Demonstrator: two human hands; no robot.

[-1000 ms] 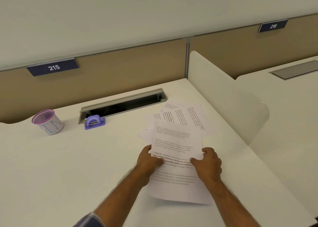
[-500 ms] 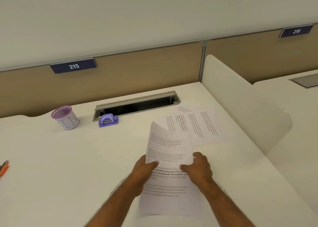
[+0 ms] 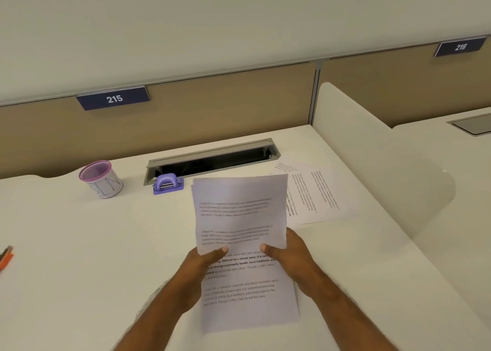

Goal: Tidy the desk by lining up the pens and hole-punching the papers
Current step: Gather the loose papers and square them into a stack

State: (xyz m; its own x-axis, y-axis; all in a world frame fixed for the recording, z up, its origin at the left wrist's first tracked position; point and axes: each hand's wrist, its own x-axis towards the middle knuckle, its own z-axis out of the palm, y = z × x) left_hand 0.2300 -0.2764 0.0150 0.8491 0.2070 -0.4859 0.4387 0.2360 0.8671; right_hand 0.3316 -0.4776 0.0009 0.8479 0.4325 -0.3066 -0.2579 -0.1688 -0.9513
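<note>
White printed sheet (image 3: 240, 233) is held up over the counter (image 3: 79, 257) by both hands, its upper half curling toward the camera. Left hand (image 3: 202, 268) has its grip closed on the sheet's left edge, thumb on top, fingers hidden beneath. Right hand (image 3: 289, 255) pinches the right edge the same way, thumb on the printed face. More papers (image 3: 313, 194) lie flat on the counter just behind and right of the held sheet, partly covered by it. Purple punch (image 3: 168, 183) sits near the back, touching the front edge of a grey cable slot (image 3: 212, 155). Mesh cup (image 3: 101, 179) with a purple rim stands left of the punch, apart from it. Pens (image 3: 5, 257), orange and dark, poke in at the far left edge, well apart from the sheet
</note>
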